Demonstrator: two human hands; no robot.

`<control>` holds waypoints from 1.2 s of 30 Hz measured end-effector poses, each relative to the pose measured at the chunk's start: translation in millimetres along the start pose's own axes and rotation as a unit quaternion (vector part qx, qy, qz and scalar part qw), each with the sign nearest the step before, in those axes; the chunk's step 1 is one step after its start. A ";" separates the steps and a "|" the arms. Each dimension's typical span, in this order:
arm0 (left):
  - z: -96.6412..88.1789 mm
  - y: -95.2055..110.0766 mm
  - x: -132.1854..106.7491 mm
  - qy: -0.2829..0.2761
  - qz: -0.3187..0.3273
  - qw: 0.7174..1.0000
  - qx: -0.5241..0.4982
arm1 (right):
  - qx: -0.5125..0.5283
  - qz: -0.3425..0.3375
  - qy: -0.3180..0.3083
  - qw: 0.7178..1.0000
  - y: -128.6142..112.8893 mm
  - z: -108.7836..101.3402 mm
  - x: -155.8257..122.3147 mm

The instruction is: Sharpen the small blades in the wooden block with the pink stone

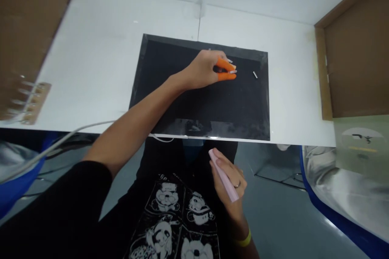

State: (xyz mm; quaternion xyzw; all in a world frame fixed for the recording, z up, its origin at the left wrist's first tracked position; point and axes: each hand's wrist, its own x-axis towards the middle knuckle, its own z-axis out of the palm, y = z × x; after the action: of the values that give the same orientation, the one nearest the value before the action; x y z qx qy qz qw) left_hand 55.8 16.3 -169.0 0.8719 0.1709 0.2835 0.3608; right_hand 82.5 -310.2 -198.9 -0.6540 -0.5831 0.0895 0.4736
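Note:
My left hand (209, 68) reaches over the black mat (194, 105), with orange covers on the thumb and a finger. Between those tips it pinches a small whitish piece (233, 72). Another small pale piece (230, 61) shows just beyond the fingers. To their right, a short white-and-dark piece (255, 75) lies on the mat. Below the table's front edge, my right hand (232, 178) is wrapped round a flat pink slab (224, 176) whose kind I cannot make out. A ring and a yellow wristband are on that hand and wrist.
The mat lies on a white table (291, 89). Brown cardboard panels (358, 48) stand at both sides. A perforated brown strip (36, 103) sits at the left, and a white cable (69, 135) crosses the front edge. Blue-rimmed bins (310, 186) flank the person below.

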 end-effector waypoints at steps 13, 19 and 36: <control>47.7 -65.6 53.9 0.046 -0.049 0.997 0.042 | 0.091 0.065 0.002 0.994 8.0 13.2 -8.7; 44.4 -78.1 74.7 -0.060 -0.135 0.980 0.136 | 0.143 0.055 -0.016 0.988 9.5 12.3 -6.3; 34.4 -104.5 92.3 -0.089 -0.060 0.979 0.172 | 0.144 0.073 -0.043 0.986 7.1 9.8 -7.2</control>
State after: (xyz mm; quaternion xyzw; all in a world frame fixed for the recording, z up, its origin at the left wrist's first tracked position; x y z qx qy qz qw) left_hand 139.4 115.6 -230.5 0.9307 0.2366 0.1491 0.2359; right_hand 78.5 -310.4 -212.4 -0.6152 -0.5346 0.2355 0.5294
